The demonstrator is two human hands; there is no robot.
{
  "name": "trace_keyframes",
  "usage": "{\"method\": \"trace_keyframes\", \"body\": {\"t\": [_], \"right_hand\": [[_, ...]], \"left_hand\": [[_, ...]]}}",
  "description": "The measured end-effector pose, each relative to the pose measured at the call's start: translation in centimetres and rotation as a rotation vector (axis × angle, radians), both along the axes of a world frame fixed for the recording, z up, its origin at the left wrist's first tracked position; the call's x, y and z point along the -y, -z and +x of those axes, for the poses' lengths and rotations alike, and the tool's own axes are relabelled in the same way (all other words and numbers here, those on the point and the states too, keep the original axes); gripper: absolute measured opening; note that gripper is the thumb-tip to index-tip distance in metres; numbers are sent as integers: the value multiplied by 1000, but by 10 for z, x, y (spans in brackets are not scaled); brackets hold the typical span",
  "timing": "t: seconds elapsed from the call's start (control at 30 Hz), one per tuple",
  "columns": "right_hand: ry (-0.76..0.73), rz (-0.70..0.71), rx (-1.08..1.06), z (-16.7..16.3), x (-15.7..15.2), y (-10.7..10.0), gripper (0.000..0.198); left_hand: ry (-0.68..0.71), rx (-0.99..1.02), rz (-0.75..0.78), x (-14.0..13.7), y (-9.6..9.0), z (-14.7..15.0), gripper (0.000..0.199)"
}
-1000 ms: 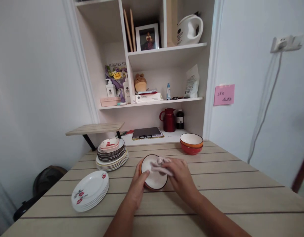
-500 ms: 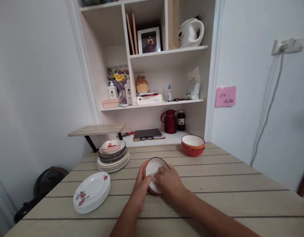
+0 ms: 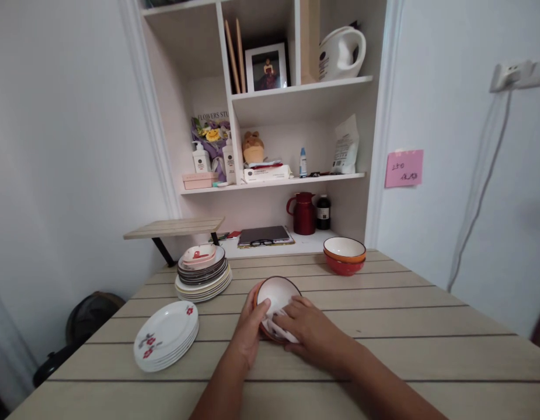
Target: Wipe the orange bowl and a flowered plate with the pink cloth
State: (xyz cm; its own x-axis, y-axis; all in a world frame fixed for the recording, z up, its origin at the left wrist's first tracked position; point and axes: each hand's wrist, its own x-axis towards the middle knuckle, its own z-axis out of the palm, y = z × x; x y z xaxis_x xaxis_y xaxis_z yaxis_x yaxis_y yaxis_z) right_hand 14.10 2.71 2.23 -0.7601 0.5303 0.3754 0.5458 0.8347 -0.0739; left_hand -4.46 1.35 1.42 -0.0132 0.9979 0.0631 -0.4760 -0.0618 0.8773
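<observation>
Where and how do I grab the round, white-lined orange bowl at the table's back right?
Probably best to pinch the orange bowl by its dark rim from the near side, thumb inside: it stands upright, opening upward, while its base is hidden in the round red bowl.

Orange, dark-rimmed bowl (image 3: 278,293) with white inside, whitish cloth (image 3: 278,328), red-flowered white plates (image 3: 170,325)
</observation>
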Motion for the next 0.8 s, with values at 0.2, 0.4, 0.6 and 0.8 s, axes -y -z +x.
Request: {"method": "trace_keyframes", "body": {"t": [0.2,0.4,0.6,0.8], "right_hand": [[-6,74,-16,-4,6,-12,30],[-87,-162,-104,-3,15,-12,37],[17,-107,-49,-11,13,-4,35],[59,3,2,1,9,-13,37]], "left_hand": [[42,68,-46,-2,-2,-4,78],[28,32,-16,1,-3,-2,70],[52,3,27,-1,0,-2,67],[7,47,21,-2,0,0,71]]}}
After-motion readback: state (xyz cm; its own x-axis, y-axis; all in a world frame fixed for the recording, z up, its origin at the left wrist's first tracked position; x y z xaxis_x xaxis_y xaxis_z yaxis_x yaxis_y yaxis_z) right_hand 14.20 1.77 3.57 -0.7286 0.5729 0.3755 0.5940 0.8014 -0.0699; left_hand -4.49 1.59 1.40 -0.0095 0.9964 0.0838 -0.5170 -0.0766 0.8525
